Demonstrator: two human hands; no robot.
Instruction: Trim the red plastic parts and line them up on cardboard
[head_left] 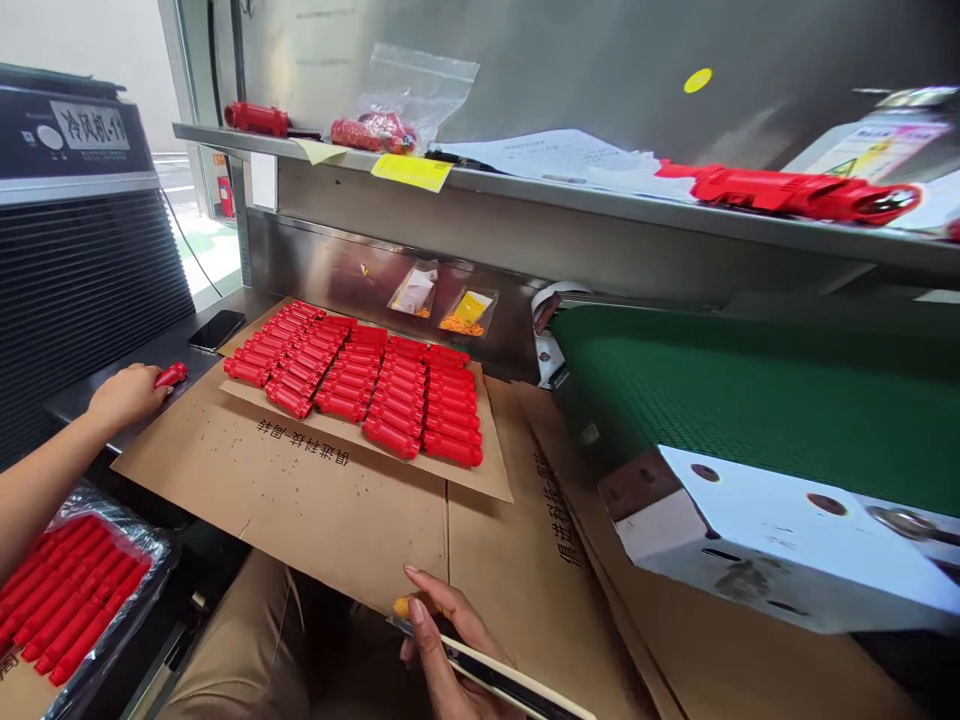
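My left hand (129, 398) is closed around one end of a red plastic tubular part (172, 375), above the dark table at the left. My right hand (457, 650), low in the middle, grips a cream utility knife (517, 685) with a dark slot along its handle. A small yellow-orange cover (403, 607) shows at a fingertip near the knife's front end. Between and beyond both hands, rows of similar red parts (345, 375) lie on a cardboard sheet (491, 440). This rests on a larger cardboard sheet (315, 490) with dark specks.
A lined box of red parts (75, 590) stands lower left. A phone (217, 330) lies behind my left hand. The green conveyor belt (750, 400) with its metal end bracket (787, 530) juts in at right. Overhead runs a metal shelf (525, 185) holding papers and red parts.
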